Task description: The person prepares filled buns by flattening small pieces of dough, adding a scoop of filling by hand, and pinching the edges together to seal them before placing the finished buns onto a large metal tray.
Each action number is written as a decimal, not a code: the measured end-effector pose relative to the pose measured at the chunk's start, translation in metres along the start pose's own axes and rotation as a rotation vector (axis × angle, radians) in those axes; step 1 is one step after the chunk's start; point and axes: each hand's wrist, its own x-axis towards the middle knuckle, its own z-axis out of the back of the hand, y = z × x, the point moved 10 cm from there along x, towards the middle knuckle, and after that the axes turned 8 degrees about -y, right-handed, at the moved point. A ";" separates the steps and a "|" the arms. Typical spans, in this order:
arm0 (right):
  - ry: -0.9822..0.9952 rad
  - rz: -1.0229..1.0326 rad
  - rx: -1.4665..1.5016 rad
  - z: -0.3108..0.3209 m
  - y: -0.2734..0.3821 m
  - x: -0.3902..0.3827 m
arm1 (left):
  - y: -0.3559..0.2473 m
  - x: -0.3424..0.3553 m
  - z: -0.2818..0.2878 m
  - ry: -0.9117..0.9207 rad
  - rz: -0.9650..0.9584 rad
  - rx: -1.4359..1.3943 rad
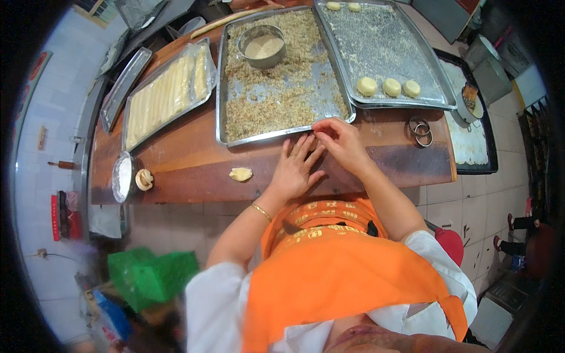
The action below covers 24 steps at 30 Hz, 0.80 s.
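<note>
My left hand (297,169) rests flat on the wooden table, its fingers spread toward the near edge of a metal tray (282,134). Close beside it, my right hand (340,143) is closed in a pinch at the tray's near right rim; whatever the fingertips hold, if anything, is hidden. Brown crumbly filling (265,112) is spread over the tray, and a round metal container (262,50) of pale crumbs stands in it. A small flattened dough piece (241,174) lies left of my left hand. To the right of my hands are metal ring cutters (420,132).
Several pale dough rounds sit on a floured tray (406,41) at far right. Long dough strips (159,97) under plastic fill a left tray. A bowl of white powder (123,176) stands at the table's left corner beside stacked dough pieces (144,179). A rolling pin (232,19) lies behind.
</note>
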 end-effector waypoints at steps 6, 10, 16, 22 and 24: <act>0.342 0.064 -0.605 -0.039 -0.038 0.075 | 0.000 0.001 0.001 0.023 0.021 -0.036; 0.639 0.049 -0.923 -0.078 -0.092 0.099 | 0.003 -0.002 -0.002 0.005 0.044 -0.061; 0.499 0.166 -0.692 -0.119 -0.075 0.106 | 0.007 -0.004 -0.004 -0.016 0.069 -0.086; 0.417 0.488 -0.813 -0.138 -0.014 0.101 | 0.012 -0.006 0.002 -0.092 0.077 -0.148; 0.530 0.584 -0.956 -0.153 -0.012 0.095 | 0.011 -0.008 0.007 -0.123 0.068 -0.168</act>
